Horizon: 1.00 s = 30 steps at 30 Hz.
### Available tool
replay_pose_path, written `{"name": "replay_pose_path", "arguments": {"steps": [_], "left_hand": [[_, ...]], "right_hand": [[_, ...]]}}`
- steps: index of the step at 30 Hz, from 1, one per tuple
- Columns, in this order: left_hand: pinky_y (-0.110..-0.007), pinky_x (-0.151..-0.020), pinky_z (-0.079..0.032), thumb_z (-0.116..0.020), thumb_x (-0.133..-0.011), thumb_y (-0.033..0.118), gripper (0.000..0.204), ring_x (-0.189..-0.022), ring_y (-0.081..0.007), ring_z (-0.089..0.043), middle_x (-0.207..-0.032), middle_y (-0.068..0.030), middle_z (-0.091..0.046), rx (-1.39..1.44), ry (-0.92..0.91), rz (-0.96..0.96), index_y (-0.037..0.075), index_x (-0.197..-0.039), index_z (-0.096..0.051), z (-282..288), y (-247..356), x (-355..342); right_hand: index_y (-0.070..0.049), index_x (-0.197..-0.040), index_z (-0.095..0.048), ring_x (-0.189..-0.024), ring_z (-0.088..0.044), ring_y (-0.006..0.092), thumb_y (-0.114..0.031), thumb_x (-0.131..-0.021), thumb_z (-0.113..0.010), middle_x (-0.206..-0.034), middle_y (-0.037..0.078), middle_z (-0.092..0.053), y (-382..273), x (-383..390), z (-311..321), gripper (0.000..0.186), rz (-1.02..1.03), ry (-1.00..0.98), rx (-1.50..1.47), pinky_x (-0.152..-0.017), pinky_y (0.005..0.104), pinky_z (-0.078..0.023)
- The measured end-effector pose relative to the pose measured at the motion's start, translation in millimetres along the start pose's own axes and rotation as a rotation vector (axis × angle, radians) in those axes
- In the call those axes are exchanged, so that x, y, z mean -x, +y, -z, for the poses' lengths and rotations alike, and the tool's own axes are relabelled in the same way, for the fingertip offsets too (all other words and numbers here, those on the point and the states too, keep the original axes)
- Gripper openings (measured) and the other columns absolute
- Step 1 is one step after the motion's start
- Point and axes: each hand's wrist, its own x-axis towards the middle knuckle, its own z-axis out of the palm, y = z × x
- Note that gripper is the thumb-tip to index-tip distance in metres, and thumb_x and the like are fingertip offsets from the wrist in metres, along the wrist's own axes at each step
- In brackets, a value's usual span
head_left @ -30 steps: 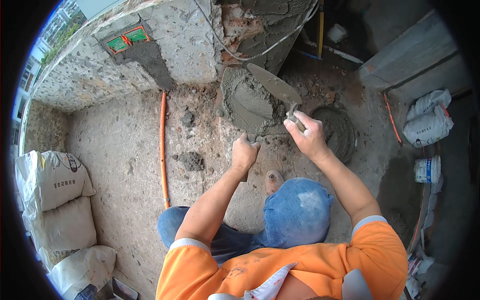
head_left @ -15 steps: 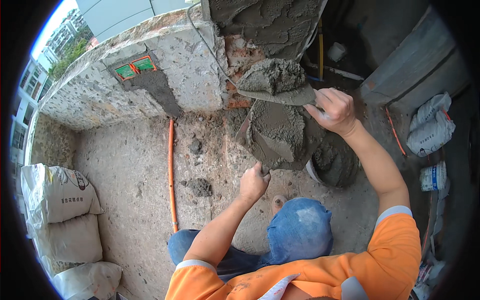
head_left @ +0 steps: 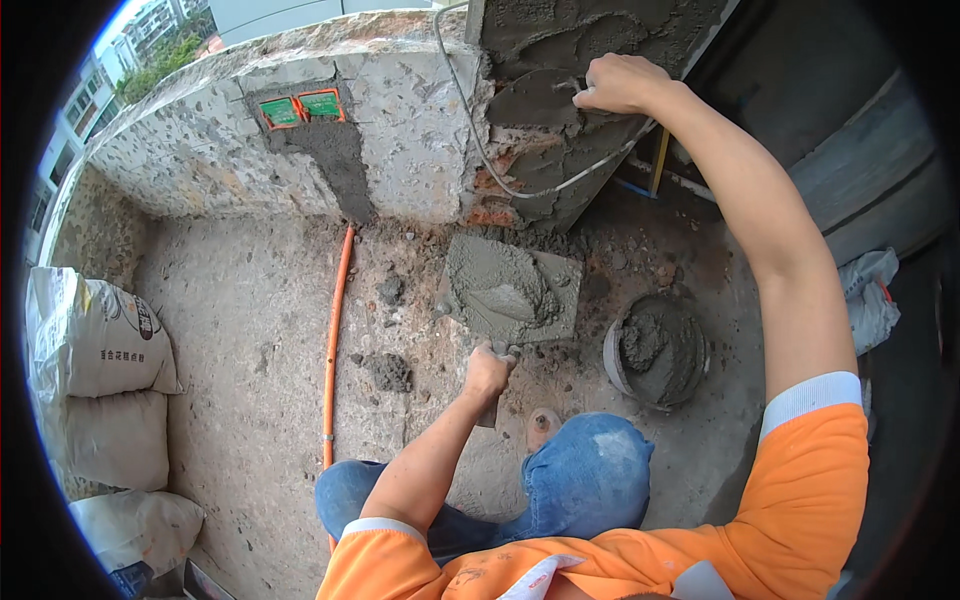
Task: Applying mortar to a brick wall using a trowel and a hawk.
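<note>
My right hand (head_left: 625, 84) is closed round the handle of a plastering trowel, whose grey blade (head_left: 535, 98) lies against the partly rendered brick wall (head_left: 600, 35). Wet mortar covers the upper part of that wall, and bare brick (head_left: 492, 212) shows low on its left edge. In my left hand (head_left: 488, 370) I grip the handle of a mortar hawk (head_left: 566, 272), held out flat above the floor. A heap of wet mortar (head_left: 495, 292) sits mostly on its left half. A bucket (head_left: 614, 362) of mortar stands to the right of the hawk.
A loose grey cable (head_left: 475, 150) loops across the wall corner. Green-and-orange boxes (head_left: 301, 108) sit in the low wall, and an orange pipe (head_left: 338, 340) runs down the floor. White sacks (head_left: 115, 340) are stacked at left; another sack (head_left: 870, 305) lies right. Mortar clumps (head_left: 388, 372) dot the floor.
My right hand has moved the loaded trowel up and away, and its blade now meets the wall. The hawk in my left hand has shifted slightly left and down, leaving the bucket fully visible.
</note>
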Motion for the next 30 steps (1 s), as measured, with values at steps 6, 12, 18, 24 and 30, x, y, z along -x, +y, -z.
{"name": "replay_pose_path", "arguments": {"steps": [6, 12, 18, 24, 30], "left_hand": [[-0.04, -0.075, -0.054, -0.071, -0.075, 0.019, 0.038, -0.085, -0.0357, -0.067, -0.093, -0.0234, -0.067, -0.103, -0.001, -0.096, -0.005, -0.102, -0.061, -5, 7, -1], [-0.034, -0.044, -0.049, -0.068, -0.076, 0.012, 0.029, -0.048, -0.0205, -0.059, -0.07, -0.012, -0.062, -0.084, 0.002, -0.153, -0.003, -0.098, -0.055, -5, -12, -13], [-0.034, -0.043, -0.047, -0.066, -0.077, 0.011, 0.028, -0.048, -0.0207, -0.059, -0.068, -0.0119, -0.061, -0.066, 0.034, -0.156, -0.004, -0.098, -0.054, 5, -9, -7], [-0.036, -0.063, -0.049, -0.069, -0.077, 0.019, 0.035, -0.073, -0.0279, -0.062, -0.083, -0.017, -0.064, -0.036, -0.004, -0.094, -0.004, -0.101, -0.058, 6, -3, -7], [-0.039, -0.077, -0.053, -0.072, -0.076, 0.023, 0.041, -0.089, -0.0356, -0.067, -0.097, -0.023, -0.068, -0.034, 0.004, -0.053, -0.005, -0.104, -0.062, 7, -9, -10]], "right_hand": [[-0.001, -0.1, -0.069, -0.096, -0.066, 0.0347, -0.038, -0.079, -0.063, -0.105, 0.018, -0.069, -1, 2, 24, 0.043, -0.07, -0.034, 0.016, -0.083, 0.045, -0.053], [0.004, -0.078, -0.066, -0.063, -0.066, 0.0264, -0.036, -0.075, -0.065, -0.071, 0.014, -0.067, 4, 0, 30, 0.04, -0.149, -0.074, -0.094, -0.062, 0.0387, -0.053], [0.002, -0.065, -0.063, -0.054, -0.062, 0.0225, -0.038, -0.075, -0.066, -0.061, 0.011, -0.063, 8, 2, 34, 0.041, -0.137, -0.032, -0.08, -0.056, 0.0358, -0.051], [0.002, -0.068, -0.065, -0.057, -0.063, 0.023, -0.043, -0.076, -0.063, -0.061, 0.01, -0.063, 38, 8, 42, 0.045, -0.141, 0.052, -0.01, -0.062, 0.036, -0.051], [-0.004, -0.088, -0.073, -0.078, -0.064, 0.036, -0.045, -0.079, -0.061, -0.079, 0.019, -0.067, 67, 44, 40, 0.044, -0.033, 0.171, -0.065, -0.072, 0.0417, -0.051]]}}
